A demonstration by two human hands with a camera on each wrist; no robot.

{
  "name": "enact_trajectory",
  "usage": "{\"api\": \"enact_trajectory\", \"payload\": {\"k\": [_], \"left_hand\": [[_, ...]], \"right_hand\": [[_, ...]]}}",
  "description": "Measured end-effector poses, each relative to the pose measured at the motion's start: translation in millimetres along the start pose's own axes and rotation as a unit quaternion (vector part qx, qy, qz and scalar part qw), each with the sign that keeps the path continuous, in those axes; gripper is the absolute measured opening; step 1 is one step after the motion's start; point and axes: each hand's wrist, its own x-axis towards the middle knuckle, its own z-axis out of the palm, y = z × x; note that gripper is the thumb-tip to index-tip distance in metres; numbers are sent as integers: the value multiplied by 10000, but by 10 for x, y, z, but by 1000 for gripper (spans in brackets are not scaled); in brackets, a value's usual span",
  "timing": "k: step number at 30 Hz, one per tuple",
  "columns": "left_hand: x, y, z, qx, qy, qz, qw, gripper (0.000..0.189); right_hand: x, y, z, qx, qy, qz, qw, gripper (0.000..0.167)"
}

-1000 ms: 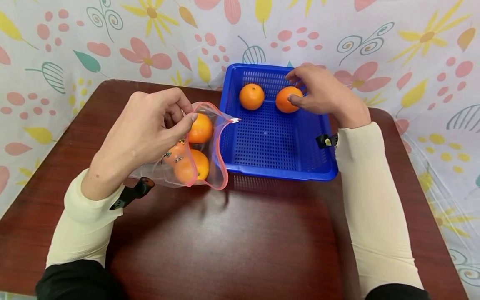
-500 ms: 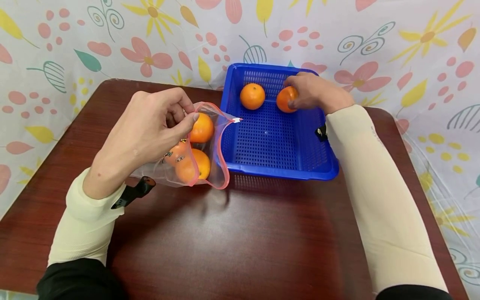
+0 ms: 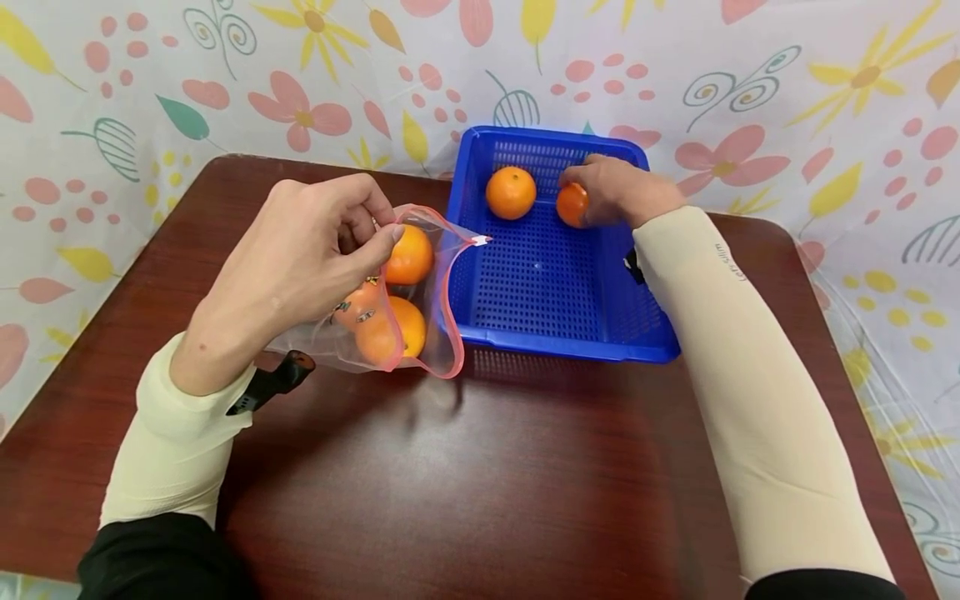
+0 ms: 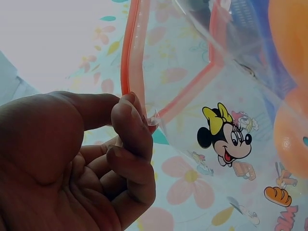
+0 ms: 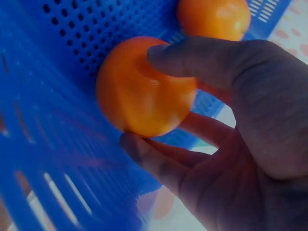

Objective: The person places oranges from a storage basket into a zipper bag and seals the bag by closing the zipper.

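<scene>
My left hand [image 3: 300, 258] pinches the rim of a clear zip bag [image 4: 192, 96] with a red zip edge. The bag's mouth gapes to the right, and several oranges [image 3: 408, 254] show inside it. Cartoon prints mark its side in the left wrist view. Over the back right of a blue basket [image 3: 540, 337], my right hand [image 3: 618, 192] grips an orange [image 5: 139, 91], thumb on one side and fingers round the other. A second orange [image 3: 511, 192] sits in the basket's back left, apart from the hand.
The basket stands at the back of a dark brown wooden table [image 3: 450, 500], its left wall right beside the bag's mouth. A white zip slider [image 3: 480, 241] lies over the basket's left rim. Behind the table hangs a flower-patterned cloth [image 3: 300, 67].
My right hand has come down round the right-hand orange and covers more of it. The forearm has swung inward to the left. My left hand keeps its hold on the bag.
</scene>
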Motion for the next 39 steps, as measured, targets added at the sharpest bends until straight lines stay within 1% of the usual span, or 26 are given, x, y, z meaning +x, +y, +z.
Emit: {"api": "enact_trajectory", "payload": {"k": [3,6,10,13,20,24,31,39], "left_hand": [[-3,-6,-4,19,0,1,10000,7],[-3,-11,-8,44,13,24,10000,7],[-6,-18,-17,52,42,-42,10000,8],[-7,-19,-20,51,46,-95,9999,8],[1,-24,-15,27,15,-94,10000,8],[4,-27,-13,13,-16,-109,9999,9],[5,-24,-10,56,36,-96,9999,9],[10,-15,-6,71,7,-107,9999,9]], "right_hand": [[36,-18,25,-76,-41,-17,10000,68],[60,-22,48,9,-91,0,10000,69],[69,-38,79,192,-221,147,9995,74],[77,-52,103,218,-237,216,9992,76],[102,-29,117,233,-122,163,9995,74],[117,0,116,179,-9,28,9998,74],[42,24,54,245,259,-67,9993,75],[-43,61,-9,245,426,-265,9984,71]]}}
